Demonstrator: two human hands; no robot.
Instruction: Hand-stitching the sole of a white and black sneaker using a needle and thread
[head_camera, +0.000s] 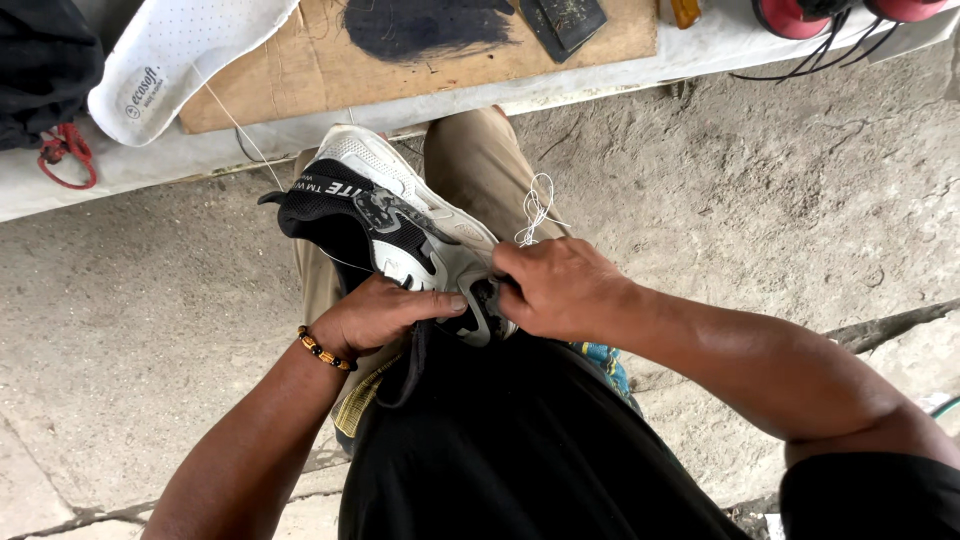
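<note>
Both forearms reach forward from the lower edge of the view and meet over the person's lap. The left hand (375, 315) lies palm down, knuckles up, its fingers stretched toward the right and its thumb extended along the front, closed in a hold. A beaded bracelet circles the left wrist, and the bare left forearm runs down to the lower left corner. The right hand (555, 290) is curled into a tight grip, back of the hand up, fingertips tucked under and pointing left, almost touching the left thumb. The right forearm slants in from the lower right, bare to the elbow, where a black sleeve begins.
</note>
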